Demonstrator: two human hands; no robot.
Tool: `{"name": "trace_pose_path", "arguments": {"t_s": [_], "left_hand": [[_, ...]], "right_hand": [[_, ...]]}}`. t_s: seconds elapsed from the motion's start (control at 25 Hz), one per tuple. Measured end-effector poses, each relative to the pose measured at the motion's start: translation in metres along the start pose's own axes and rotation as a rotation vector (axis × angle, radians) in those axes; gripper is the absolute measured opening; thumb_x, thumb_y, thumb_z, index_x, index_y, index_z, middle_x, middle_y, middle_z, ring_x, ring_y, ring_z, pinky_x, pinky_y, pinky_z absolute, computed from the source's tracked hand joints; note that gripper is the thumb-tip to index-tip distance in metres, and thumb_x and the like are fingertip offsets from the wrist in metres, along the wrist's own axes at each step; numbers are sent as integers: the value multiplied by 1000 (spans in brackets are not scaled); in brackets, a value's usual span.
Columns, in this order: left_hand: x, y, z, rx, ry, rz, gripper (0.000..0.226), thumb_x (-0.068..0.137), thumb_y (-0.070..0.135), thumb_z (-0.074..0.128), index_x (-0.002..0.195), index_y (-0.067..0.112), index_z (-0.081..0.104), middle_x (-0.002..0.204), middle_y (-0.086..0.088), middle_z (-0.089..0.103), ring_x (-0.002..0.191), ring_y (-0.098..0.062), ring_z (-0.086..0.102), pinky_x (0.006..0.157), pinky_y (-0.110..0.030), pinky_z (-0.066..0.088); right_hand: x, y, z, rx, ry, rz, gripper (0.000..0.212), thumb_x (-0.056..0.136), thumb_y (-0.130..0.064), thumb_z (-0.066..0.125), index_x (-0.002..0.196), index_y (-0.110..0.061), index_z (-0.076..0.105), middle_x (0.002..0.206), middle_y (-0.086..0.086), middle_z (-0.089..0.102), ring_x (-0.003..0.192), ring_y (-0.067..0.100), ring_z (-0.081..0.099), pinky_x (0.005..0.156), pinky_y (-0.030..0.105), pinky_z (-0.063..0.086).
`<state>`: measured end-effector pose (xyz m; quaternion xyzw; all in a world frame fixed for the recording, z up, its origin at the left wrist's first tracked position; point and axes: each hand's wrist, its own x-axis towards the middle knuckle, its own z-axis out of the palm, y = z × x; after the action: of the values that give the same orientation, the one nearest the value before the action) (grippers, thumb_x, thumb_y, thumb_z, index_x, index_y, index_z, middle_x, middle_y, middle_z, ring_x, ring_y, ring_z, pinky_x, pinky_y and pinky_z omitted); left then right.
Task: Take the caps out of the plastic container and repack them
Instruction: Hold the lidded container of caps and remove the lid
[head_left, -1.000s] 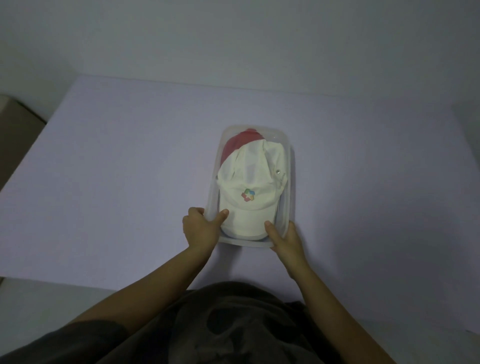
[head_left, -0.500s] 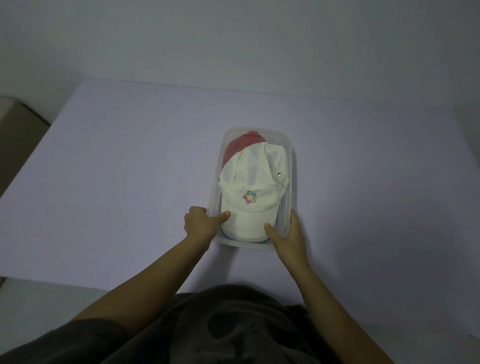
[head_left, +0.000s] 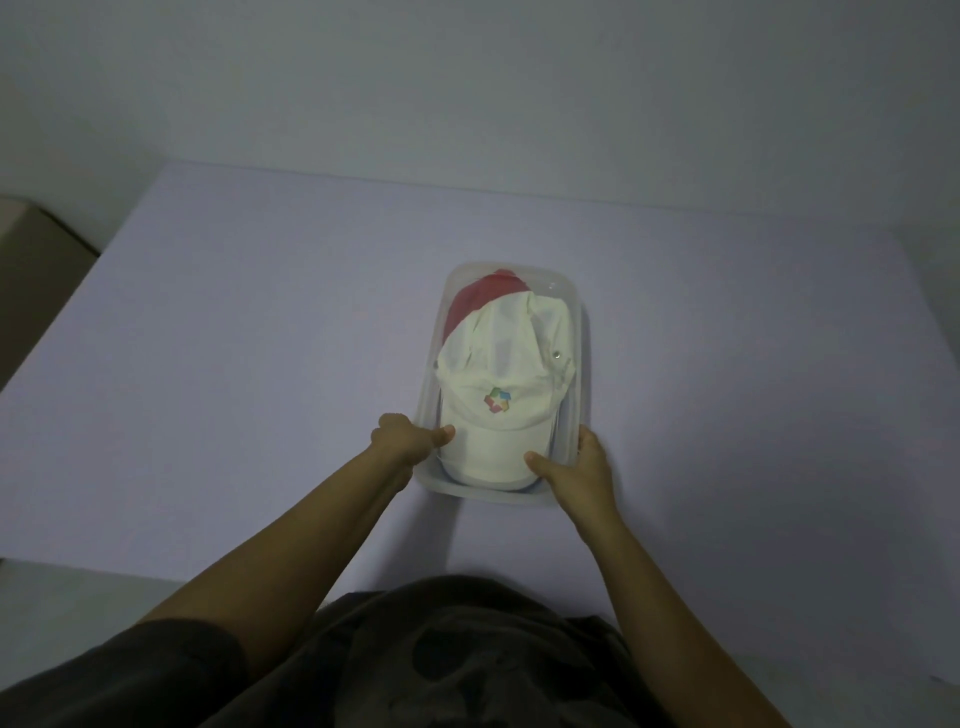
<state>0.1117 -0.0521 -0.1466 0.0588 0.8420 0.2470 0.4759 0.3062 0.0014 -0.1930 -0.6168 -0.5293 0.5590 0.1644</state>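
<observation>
Pale lavender table (head_left: 234, 364) under a plain grey wall (head_left: 467, 78). At its middle, one clear plastic container (head_left: 584, 364), long side running away from the person. Inside, two caps: one white cap (head_left: 504, 358) on top, brim toward the near end; one red cap (head_left: 478, 299) beneath, showing only at the far left corner. Two hands at the near end: left hand (head_left: 408, 441) gripping the left rim, thumb on the brim; right hand (head_left: 576, 467) gripping the right corner, thumb likewise on the brim. One small multicoloured logo (head_left: 497, 401) on the white cap's front, detail too small to make out.
</observation>
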Motion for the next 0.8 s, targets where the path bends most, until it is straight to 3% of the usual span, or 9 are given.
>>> {"name": "trace_pose_path", "arguments": {"t_s": [0.16,0.24,0.36,0.48,0.6,0.72,0.8], "left_hand": [[-4,0,-2,-85,-61,-4,71,83,25,69,137,5,27,143,-18,36,123,-41,44,93,-59,46],[-4,-4,-2,-26,-23,93,61,86,25,66,133,8,30,137,-16,42,108,-35,50,85,-52,53],[-1,-11,-12,48,32,240,57,87,28,65,134,13,37,133,-13,49,104,-33,55,74,-44,57],[4,-10,-29,65,5,327,57,87,29,64,138,15,43,133,-12,52,108,-34,57,73,-42,58],[14,-1,-53,121,-65,378,53,88,28,64,137,17,47,130,-12,56,105,-32,60,76,-43,58],[26,12,-70,232,-147,353,54,87,28,65,137,21,46,134,-11,53,109,-32,58,85,-46,56],[31,18,-72,313,-44,332,51,84,32,69,129,14,54,128,-10,54,110,-30,56,88,-41,52]], "right_hand": [[-1,-6,-3,-19,-6,4,103,58,-38,85,142,-13,31,141,8,47,126,27,48,104,49,43],[-2,-7,-6,-24,-42,-5,110,61,-32,86,147,-19,19,145,9,41,129,27,44,106,48,42],[-4,-14,-9,-138,13,-81,113,67,-45,80,150,-21,7,153,8,20,140,27,26,112,47,32],[1,-27,-15,-281,183,-255,97,77,-48,70,149,-14,15,155,12,13,143,30,15,112,46,26],[16,-39,-19,-464,203,-387,87,80,-49,66,147,-14,23,157,14,11,145,32,10,116,47,19],[28,-43,-17,-685,112,-444,99,73,-62,65,150,-24,14,161,8,-2,148,29,-5,118,49,4],[35,-46,-18,-792,72,-406,113,65,-73,63,151,-30,4,160,7,-13,147,30,-15,116,52,-5]]}}
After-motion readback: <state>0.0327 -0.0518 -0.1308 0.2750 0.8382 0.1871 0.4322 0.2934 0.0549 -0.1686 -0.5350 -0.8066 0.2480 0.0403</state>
